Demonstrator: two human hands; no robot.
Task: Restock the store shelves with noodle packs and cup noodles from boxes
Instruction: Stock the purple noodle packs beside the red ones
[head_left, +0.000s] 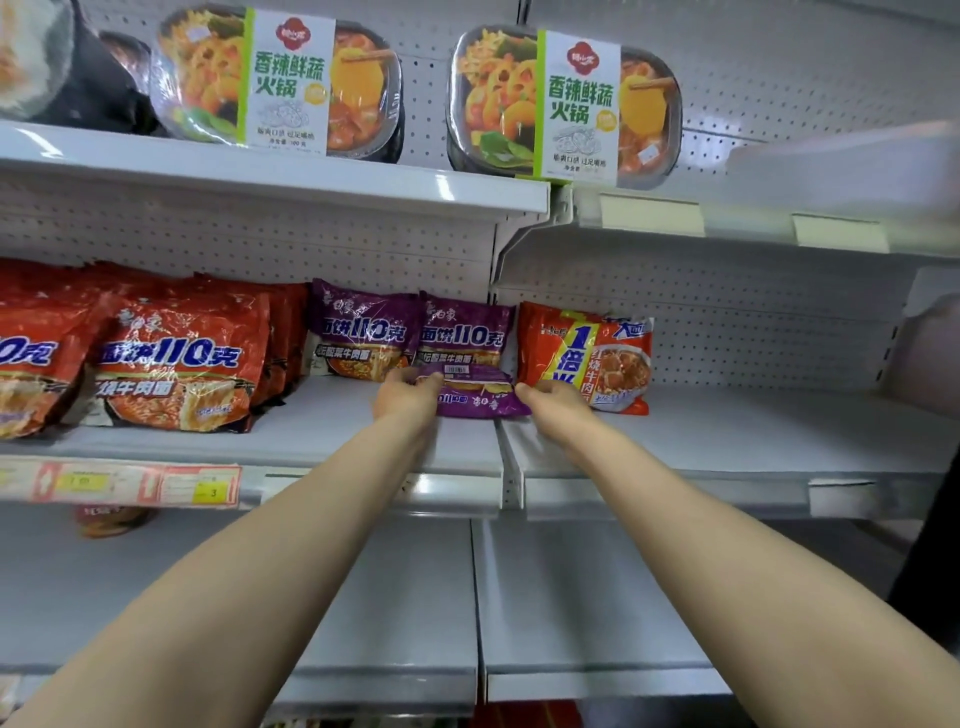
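Note:
A purple noodle pack (475, 392) lies flat on the middle shelf (363, 441), held between both hands. My left hand (405, 397) grips its left end and my right hand (553, 397) grips its right end. Behind it two purple packs (363, 327) (462, 332) stand upright against the back wall. A red-orange noodle pack (597, 358) stands just right of my right hand. Several red noodle packs (176, 358) fill the left part of the same shelf.
Two hot-pot meal trays (275, 83) (566, 109) stand on the upper shelf (311, 176). Price tags (140, 483) hang on the middle shelf's front edge at left. The lower shelf (415, 597) holds a partly hidden pack (111, 519) at left. A dark figure (930, 571) stands at right.

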